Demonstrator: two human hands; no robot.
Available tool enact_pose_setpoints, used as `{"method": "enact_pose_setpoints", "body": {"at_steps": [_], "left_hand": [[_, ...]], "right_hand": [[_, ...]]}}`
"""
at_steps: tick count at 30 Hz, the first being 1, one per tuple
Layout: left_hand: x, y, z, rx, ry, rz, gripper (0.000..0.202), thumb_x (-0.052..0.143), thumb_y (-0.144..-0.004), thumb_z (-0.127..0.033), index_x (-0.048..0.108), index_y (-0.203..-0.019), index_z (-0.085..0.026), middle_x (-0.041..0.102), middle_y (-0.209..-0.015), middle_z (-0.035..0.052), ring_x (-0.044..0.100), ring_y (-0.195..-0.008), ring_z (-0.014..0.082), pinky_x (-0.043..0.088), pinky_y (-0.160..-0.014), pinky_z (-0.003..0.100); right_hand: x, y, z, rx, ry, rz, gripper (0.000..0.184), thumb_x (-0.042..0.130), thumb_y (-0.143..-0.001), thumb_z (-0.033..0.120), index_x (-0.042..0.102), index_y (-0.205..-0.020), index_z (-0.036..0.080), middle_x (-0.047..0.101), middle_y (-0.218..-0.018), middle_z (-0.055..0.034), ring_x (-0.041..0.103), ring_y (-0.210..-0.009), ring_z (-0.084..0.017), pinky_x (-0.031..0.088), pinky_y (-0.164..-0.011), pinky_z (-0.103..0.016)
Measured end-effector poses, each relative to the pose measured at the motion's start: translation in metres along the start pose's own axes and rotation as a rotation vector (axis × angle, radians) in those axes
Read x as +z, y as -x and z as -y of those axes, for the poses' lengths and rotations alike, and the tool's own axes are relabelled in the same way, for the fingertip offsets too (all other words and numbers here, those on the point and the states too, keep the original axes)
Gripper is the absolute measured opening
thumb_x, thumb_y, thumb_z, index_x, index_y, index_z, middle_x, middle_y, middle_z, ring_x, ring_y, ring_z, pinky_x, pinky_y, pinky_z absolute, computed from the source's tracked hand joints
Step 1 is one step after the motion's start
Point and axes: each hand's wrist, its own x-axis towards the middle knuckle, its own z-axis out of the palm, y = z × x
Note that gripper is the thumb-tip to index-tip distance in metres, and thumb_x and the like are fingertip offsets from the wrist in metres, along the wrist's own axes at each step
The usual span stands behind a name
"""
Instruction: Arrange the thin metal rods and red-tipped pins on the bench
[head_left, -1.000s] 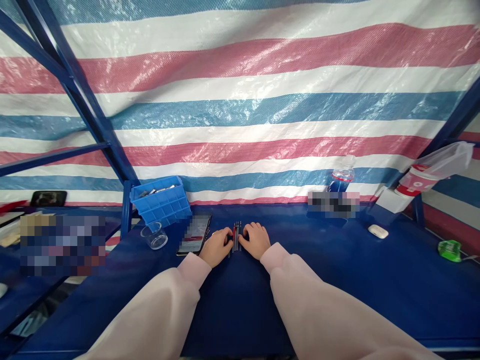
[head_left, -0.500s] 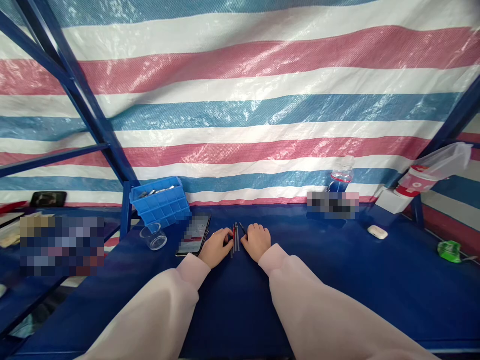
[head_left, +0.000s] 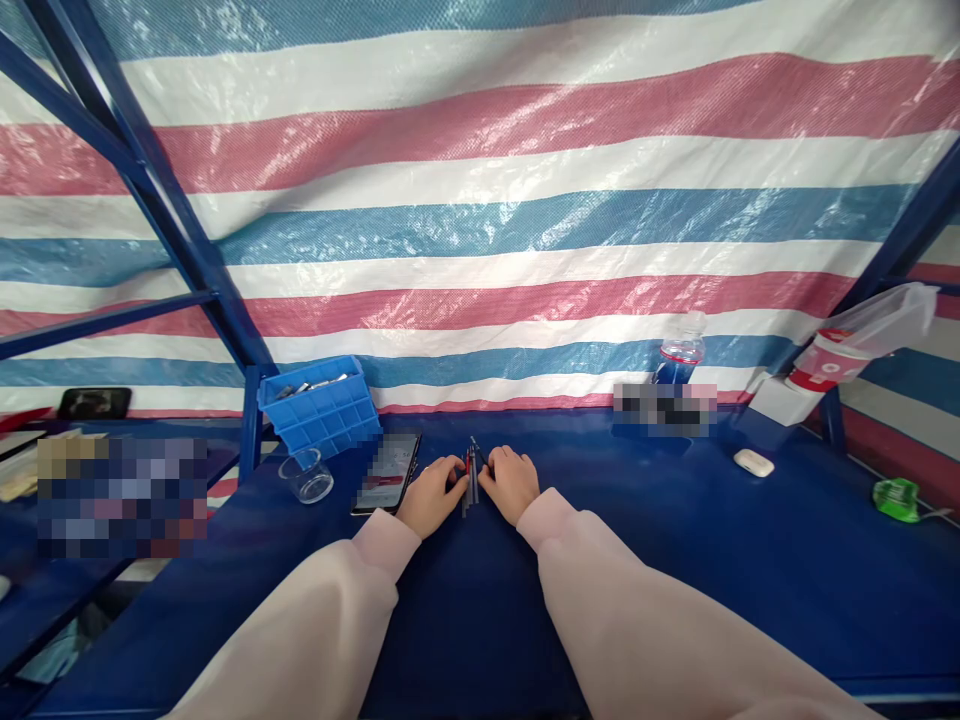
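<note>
Several slim pens (head_left: 472,478) lie together on the blue table between my two hands, pointing away from me. One shows red near its far end, and the others look dark or grey. My left hand (head_left: 437,494) has its fingers curled against the left side of the pens, thumb close to the index finger. From the right, my right hand (head_left: 510,484) is bent in the same way, its thumb side at a dark pen that slants across the far end of the group. The fingertips are partly hidden, and the pens are too small to make out fully.
Left of my hands lie a phone (head_left: 388,472), a clear cup (head_left: 308,477) and a blue bin (head_left: 322,408) with small items. To the right are a white oval case (head_left: 754,462), a bottle (head_left: 679,358), a red-and-white cup (head_left: 825,362) and a green packet (head_left: 895,499).
The right hand has shifted slightly left, nearer the pens. The slanted dark pen's far end has moved left and away from me, closer to the others. The left hand has barely moved.
</note>
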Motion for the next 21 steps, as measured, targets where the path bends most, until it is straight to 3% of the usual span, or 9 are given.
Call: {"method": "enact_pose_setpoints", "body": {"at_steps": [6,14,18,21], "left_hand": [[-0.001,-0.003,0.000,-0.100,0.062,-0.174,0.031,0.038,-0.084,-0.045,0.057,-0.089,-0.021,0.060,-0.085,0.0013,0.055,-0.071,0.0144,0.039,-0.064,0.025],[-0.003,-0.012,0.005,-0.175,0.343,-0.320,0.035,0.043,-0.079,-0.048,0.059,-0.070,-0.018,0.059,-0.064,-0.0009,0.050,-0.055,0.0117,0.039,-0.057,0.023],[-0.010,-0.012,0.008,-0.275,0.291,-0.411,0.035,0.042,-0.080,-0.048,0.058,-0.070,-0.018,0.059,-0.066,-0.0011,0.049,-0.054,0.0111,0.038,-0.057,0.023],[-0.021,-0.013,0.011,-0.374,0.127,-0.439,0.035,0.038,-0.083,-0.047,0.057,-0.072,-0.020,0.060,-0.072,0.0001,0.052,-0.062,0.0131,0.038,-0.058,0.024]], "right_hand": [[0.004,0.000,0.000,-0.258,-0.191,-0.091,0.008,0.052,-0.079,0.019,0.048,-0.072,0.019,0.055,-0.075,0.0006,0.052,-0.067,-0.012,0.035,-0.063,-0.024],[0.007,0.001,-0.001,-0.339,-0.274,-0.171,0.006,0.053,-0.077,0.018,0.050,-0.073,0.019,0.054,-0.073,0.0009,0.051,-0.063,-0.011,0.037,-0.060,-0.022],[0.007,0.001,-0.001,-0.338,-0.299,-0.199,0.006,0.052,-0.077,0.018,0.050,-0.072,0.019,0.054,-0.072,0.0005,0.051,-0.064,-0.012,0.038,-0.060,-0.022],[0.006,0.001,-0.001,-0.328,-0.333,-0.207,0.006,0.051,-0.078,0.019,0.050,-0.072,0.019,0.053,-0.073,0.0005,0.051,-0.063,-0.011,0.039,-0.061,-0.022]]}}
